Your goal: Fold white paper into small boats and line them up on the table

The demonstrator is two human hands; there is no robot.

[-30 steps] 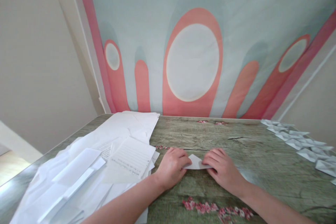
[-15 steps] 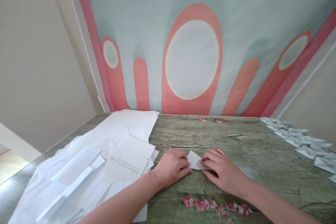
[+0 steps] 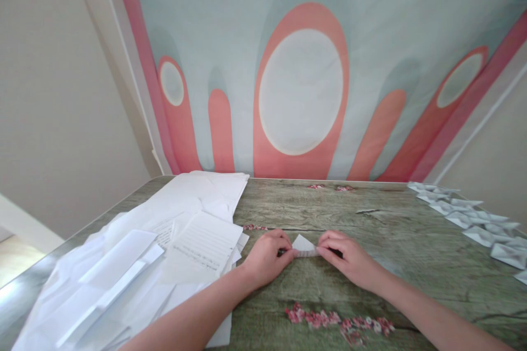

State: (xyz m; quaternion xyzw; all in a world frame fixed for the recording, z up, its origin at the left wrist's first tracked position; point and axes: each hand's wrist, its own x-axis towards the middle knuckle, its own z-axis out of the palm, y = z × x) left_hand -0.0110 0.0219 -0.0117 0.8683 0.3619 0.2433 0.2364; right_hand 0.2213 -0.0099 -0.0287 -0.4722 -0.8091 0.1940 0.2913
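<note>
Wood-patterned table (image 3: 411,252), greenish brown with dark grain lines, fills the lower part of the view. At its near side a band of pink flowers (image 3: 317,318) shows on the surface, between the person's bare forearms (image 3: 206,307). The left one crosses the near part of a broad pile of white papers (image 3: 206,184), which covers the left side of the table and reaches its far edge. Slim folded strips (image 3: 117,258) lie aslant on the near part of the pile, and a lined sheet with writing (image 3: 206,244) lies on its right side, just beside the left hand (image 3: 267,258).

Farther in, near the middle of the table, a small piece of white paper (image 3: 303,243) sits between the two hands, its peak toward the far side and a narrow folded band along its near edge. The left hand pinches its left end with curled fingers; the right hand (image 3: 346,258) pinches the right end in the same way. Whether the piece touches the table cannot be told.

Well apart on the right, white folded paper shapes (image 3: 480,236) with pointed ends run in a slanting row toward the far corner. Beyond the table stands a blue-green backdrop (image 3: 379,22) with coral shapes (image 3: 294,167) and a large white oval (image 3: 300,93).
</note>
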